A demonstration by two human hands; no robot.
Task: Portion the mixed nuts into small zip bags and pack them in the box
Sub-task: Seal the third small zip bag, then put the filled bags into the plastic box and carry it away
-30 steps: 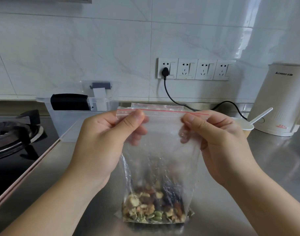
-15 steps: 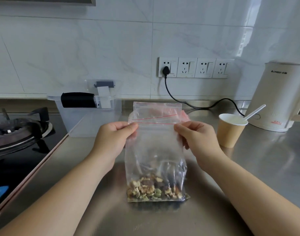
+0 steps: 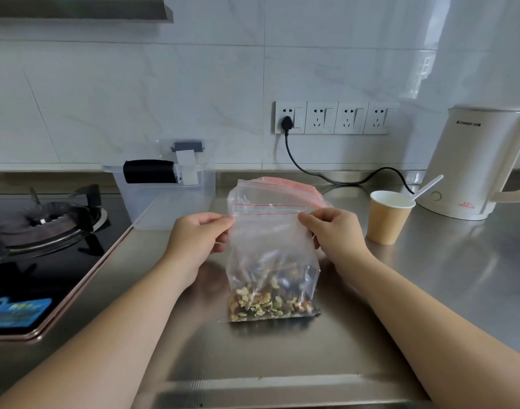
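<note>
Here the steel counter (image 3: 429,290) carries a white kettle (image 3: 474,160) at the far right and a clear plastic box (image 3: 164,199) at the back left, beside the gas hob (image 3: 40,225). In front stands a zip bag (image 3: 270,249), upright, mixed nuts (image 3: 267,302) at its bottom. The left hand (image 3: 198,240) and right hand (image 3: 334,231) each pinch its upper edges below the red seal line, and a paper cup (image 3: 388,216) with a spoon stands just right.

You get bright, even daylight, glare streaking the glossy white wall tiles (image 3: 424,69) upper right; the brushed steel counter (image 3: 282,364) and forearms blur near the bottom, and straight lines bow at the edges.
</note>
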